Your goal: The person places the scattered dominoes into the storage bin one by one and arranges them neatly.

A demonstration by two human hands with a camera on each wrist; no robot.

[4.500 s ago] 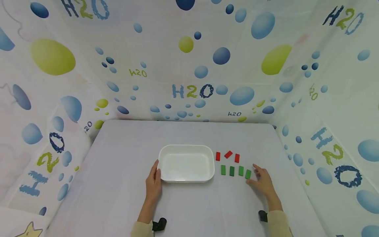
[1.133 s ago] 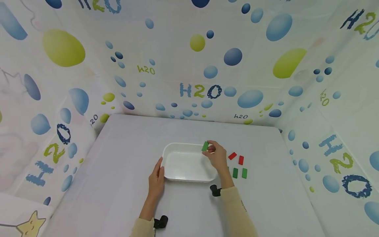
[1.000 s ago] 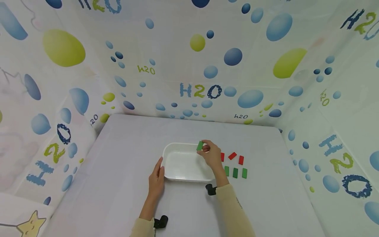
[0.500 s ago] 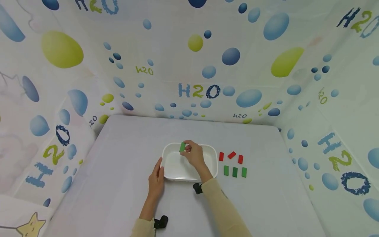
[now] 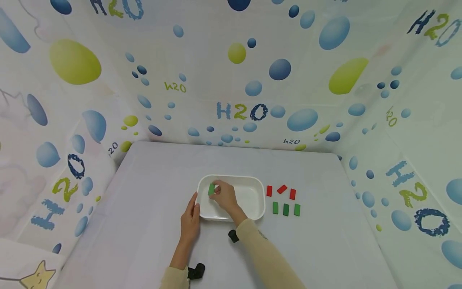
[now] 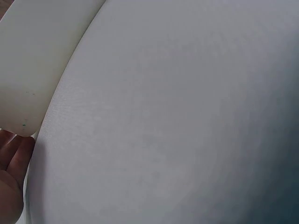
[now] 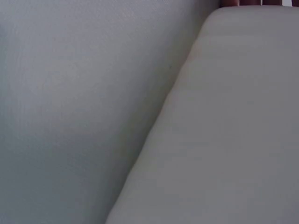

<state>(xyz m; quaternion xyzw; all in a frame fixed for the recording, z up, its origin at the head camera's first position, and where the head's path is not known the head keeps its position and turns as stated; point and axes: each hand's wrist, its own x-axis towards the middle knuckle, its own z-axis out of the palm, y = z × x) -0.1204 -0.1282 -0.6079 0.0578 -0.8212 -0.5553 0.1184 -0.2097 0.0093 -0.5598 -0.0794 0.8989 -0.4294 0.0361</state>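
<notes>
My right hand [image 5: 224, 196] pinches a small green rectangular block [image 5: 211, 189] between thumb and fingers, above the left part of the white tray [image 5: 249, 200]. My left hand [image 5: 190, 220] rests against the tray's left end, fingers fairly straight along its side. In the left wrist view the fingers [image 6: 19, 156] touch the tray's end wall [image 6: 32, 70]. The right wrist view shows mostly the tray's outer wall [image 7: 233, 116]; the held block is hidden there.
Right of the tray lie three red blocks, the middle one [image 5: 282, 189] slanted. Nearer than these, three green blocks [image 5: 286, 209] form a row. A white cloth covers the table [image 5: 151, 176]. Behind stands a patterned curtain [image 5: 195, 60].
The rightmost green block was picked up by my right hand and carried left over the tray; in the last half second it moved further left and lower. My left hand stays at the tray.
</notes>
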